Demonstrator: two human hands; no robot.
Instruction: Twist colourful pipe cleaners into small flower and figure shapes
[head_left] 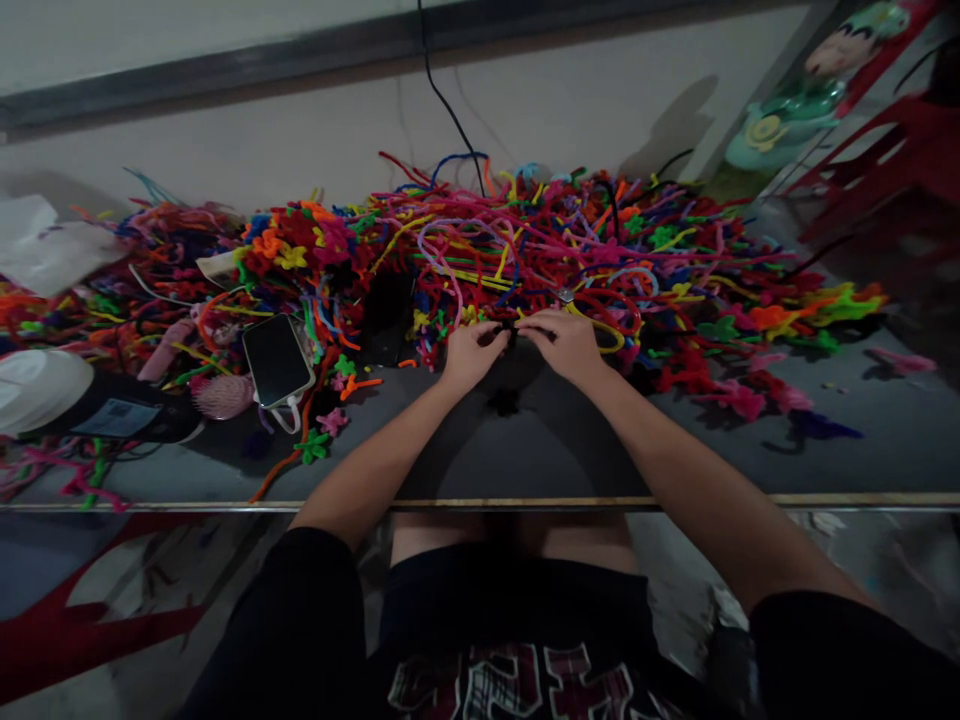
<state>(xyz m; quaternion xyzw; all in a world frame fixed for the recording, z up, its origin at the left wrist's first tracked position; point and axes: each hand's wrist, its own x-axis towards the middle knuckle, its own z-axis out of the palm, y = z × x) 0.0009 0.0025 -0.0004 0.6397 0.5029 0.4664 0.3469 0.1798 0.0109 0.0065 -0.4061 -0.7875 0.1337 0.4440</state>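
We had both hands together at the middle of the worktop [862, 440], just in front of the heap of pipe cleaners [540, 250]. Our left hand [472, 352] and right hand [566, 342] were each pinched shut on a small dark pipe cleaner piece [512, 333] held between them. It looked like the twisting or bending step. The next move seemed to call for fine fingertip turning. A dark tuft [504, 402] lay just below, and a phone [276, 360] sat toward the left edge.
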